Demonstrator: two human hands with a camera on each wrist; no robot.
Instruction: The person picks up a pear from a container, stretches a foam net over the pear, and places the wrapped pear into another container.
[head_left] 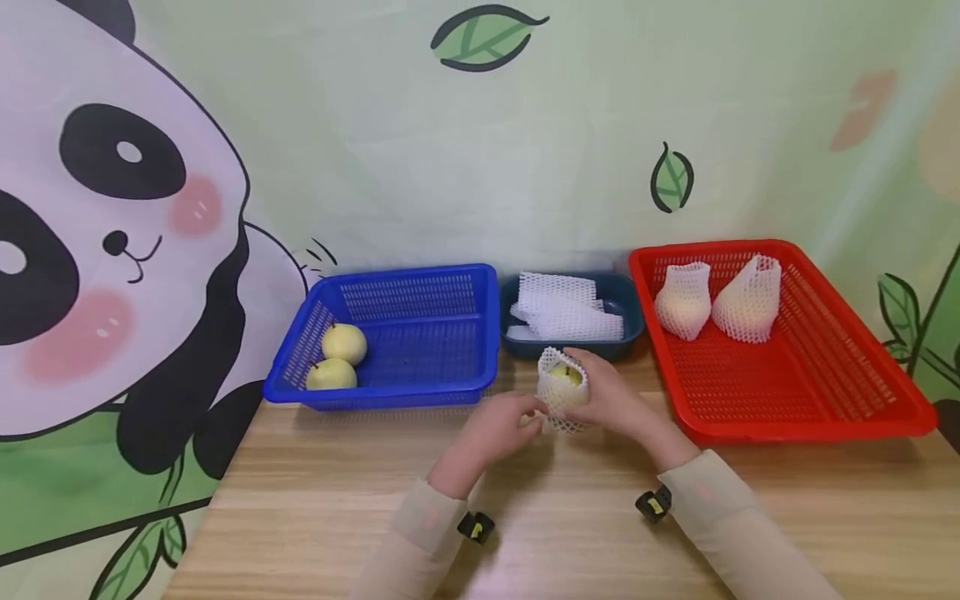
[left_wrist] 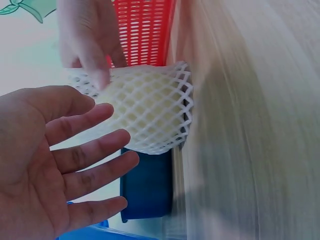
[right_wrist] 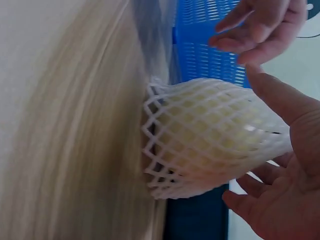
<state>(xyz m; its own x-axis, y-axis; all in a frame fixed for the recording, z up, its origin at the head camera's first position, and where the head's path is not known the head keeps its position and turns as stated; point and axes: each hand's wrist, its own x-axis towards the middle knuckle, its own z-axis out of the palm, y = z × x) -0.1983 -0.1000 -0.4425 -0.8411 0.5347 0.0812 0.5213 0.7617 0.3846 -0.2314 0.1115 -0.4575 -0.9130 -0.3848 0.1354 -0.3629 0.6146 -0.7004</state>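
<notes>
A pale yellow pear in a white foam net sleeve stands low over the wooden table, its stem end showing through the sleeve's open top in the head view. My right hand holds the netted pear from the right side, thumb in front and fingers around the back. To its left, my left hand is close to the sleeve; the left wrist view shows its fingers spread and nearly straight, with nothing gripped. Open mesh at the sleeve's lower end flares past the fruit.
On the left, a blue basket holds two bare pears. Behind my hands, a dark teal bin contains flat foam net sleeves. The red basket at right has two netted pears inside. A panda-printed cloth hangs behind.
</notes>
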